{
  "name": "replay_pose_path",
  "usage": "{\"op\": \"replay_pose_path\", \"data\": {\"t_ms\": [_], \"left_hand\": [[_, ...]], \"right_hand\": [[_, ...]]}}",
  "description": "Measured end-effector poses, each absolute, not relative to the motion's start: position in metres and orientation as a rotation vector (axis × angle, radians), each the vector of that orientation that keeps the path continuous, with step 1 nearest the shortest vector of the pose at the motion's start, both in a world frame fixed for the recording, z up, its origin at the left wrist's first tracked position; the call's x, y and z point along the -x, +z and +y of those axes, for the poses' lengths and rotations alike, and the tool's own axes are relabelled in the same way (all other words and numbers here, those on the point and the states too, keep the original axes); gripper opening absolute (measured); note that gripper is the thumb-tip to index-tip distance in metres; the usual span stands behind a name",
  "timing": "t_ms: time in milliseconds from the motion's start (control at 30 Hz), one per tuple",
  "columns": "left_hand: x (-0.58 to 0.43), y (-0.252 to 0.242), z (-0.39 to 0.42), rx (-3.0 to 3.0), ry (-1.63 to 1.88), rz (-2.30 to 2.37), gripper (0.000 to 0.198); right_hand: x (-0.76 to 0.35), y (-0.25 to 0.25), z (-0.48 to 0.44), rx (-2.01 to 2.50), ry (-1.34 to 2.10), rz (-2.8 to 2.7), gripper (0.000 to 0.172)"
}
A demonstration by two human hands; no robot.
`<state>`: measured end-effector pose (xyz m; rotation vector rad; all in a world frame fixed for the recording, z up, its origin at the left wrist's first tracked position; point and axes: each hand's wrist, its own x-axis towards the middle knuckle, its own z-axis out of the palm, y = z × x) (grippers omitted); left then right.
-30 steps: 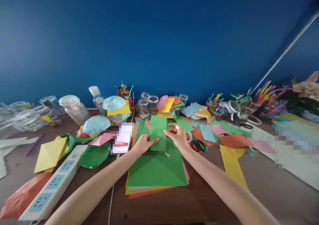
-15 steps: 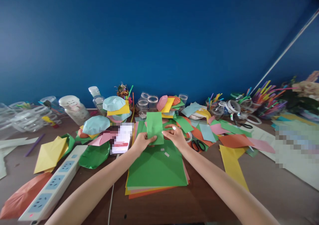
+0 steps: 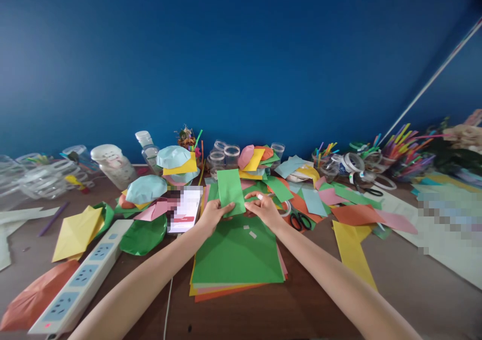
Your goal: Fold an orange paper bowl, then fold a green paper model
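Note:
A green paper rectangle is pinched at its lower left edge by my left hand, thumb in front. Close to its lower right edge is my right hand, its thumb and index finger drawn together; whether something tiny is between them is too small to tell. Something white shows on one of its fingers. Beneath both hands lies a stack of coloured sheets with a green sheet on top. Two small white pieces rest on that sheet.
Black scissors lie right of the stack. On the left are a phone, green cut paper and a white power strip. Plastic cups, jars and straws line the back by the blue wall.
The green rectangle has tilted slightly, its top edge shifting left. My right hand's fingers have moved a little and stay close to the paper's right edge.

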<state>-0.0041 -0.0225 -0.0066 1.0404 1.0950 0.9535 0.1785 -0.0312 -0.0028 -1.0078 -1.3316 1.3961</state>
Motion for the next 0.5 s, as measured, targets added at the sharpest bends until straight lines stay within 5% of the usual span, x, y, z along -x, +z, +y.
{"op": "replay_pose_path", "data": {"t_ms": [500], "left_hand": [[0.003,-0.0022,-0.0249,-0.995,0.973,1.089,0.043]], "right_hand": [[-0.1762,0.0025,-0.0362,1.037,1.369,-1.359,0.03]]}}
